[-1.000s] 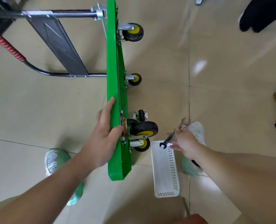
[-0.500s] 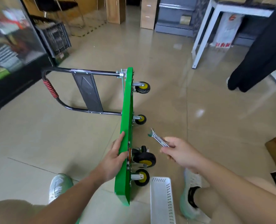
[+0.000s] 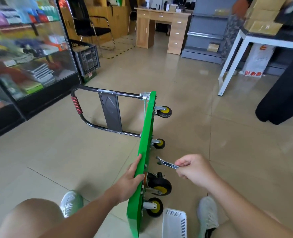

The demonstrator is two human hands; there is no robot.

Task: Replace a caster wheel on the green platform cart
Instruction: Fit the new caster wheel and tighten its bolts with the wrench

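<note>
One glass cabinet (image 3: 30, 48) is standing at the far left, with a black crate (image 3: 87, 60) just beside its right edge. Nearer the camera, the person's left shoe (image 3: 71, 202) is resting on the tiled floor (image 3: 73, 152). The green cart (image 3: 146, 134) is standing on its side edge in the middle of the floor, its black handle (image 3: 94, 92) folding out to the left and its underside facing right. The left hand (image 3: 130, 179) is gripping the cart's upper edge, with the fingers lying flat on the left face and the thumb hooking over the top. Four wheels with yellow hubs are sticking out to the right: a far upper wheel (image 3: 163, 111), a far lower wheel (image 3: 159, 143), a near upper wheel (image 3: 160, 184) right beside the left thumb, and a near lower wheel (image 3: 155, 206). Right of the cart, the right hand (image 3: 193, 169) is pinching one end of a flat metal wrench (image 3: 167, 163), whose open jaw is pointing left at the underside, close to it but not touching. A white basket (image 3: 175, 224) is lying on the floor below that hand, with the right shoe (image 3: 208, 213) just beside it. A white table (image 3: 231, 62) is standing at the far right.
</note>
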